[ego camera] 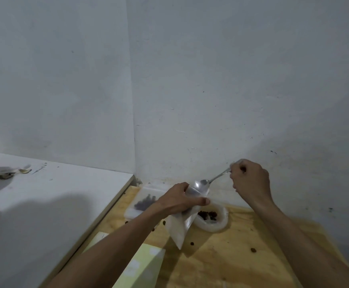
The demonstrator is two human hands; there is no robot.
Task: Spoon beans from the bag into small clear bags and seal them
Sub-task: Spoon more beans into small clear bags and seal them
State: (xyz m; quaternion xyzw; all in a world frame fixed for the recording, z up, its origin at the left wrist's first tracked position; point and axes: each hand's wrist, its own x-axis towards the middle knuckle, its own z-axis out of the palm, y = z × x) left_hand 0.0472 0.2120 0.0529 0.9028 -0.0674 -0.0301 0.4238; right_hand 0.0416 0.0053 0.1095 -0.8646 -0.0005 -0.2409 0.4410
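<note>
Forearms reach in over the scuffed wooden tabletop [231, 262]. Left hand [177, 201] pinches the small clear plastic bag [181, 223] open above it; right hand [249, 177] grips a metal spoon [205, 181] tipped at its mouth. Filling seems underway; next, probably another scoop from the white bag of dark beans [211, 218] just beside. No writing legible.

dark brown beans [207, 215], silver spoon [205, 181]

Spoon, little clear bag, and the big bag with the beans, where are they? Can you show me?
spoon [204, 181]: head view, on its shiny bowl at the bag's mouth.
small clear bag [178, 229]: head view, on its hanging lower half.
bag of beans [221, 222]: head view, on its rolled white rim.
</note>
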